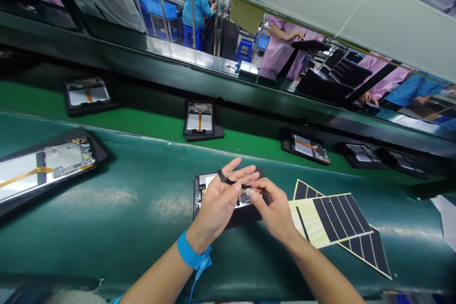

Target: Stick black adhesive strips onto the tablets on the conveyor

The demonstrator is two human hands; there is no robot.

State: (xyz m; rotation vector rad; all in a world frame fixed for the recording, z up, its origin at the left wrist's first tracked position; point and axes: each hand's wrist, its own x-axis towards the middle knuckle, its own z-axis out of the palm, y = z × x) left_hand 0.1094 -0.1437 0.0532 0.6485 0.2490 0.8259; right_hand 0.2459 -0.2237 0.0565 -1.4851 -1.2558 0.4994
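My left hand point(217, 199), with a blue wrist strap point(191, 250), has a thin black adhesive strip point(231, 181) looped over a finger. Its thumb presses toward the strip while the other fingers stretch out. Thumb and forefinger of my right hand point(274, 204) pinch the strip's other end, where a small whitish bit shows. Beneath both hands lies an opened tablet-like device point(198, 194) on a black tray, largely covered by them. Right of my right hand are sheets of black strips point(342, 218) on pale yellow backing, one overlapping another.
A larger-looking opened device point(67, 159) lies on the green bench at left. Beyond the bench edge, a green conveyor point(153, 128) carries several opened devices on black trays, one device point(199, 118) near the middle. People in pink and blue clothing work behind a metal ledge point(178, 52).
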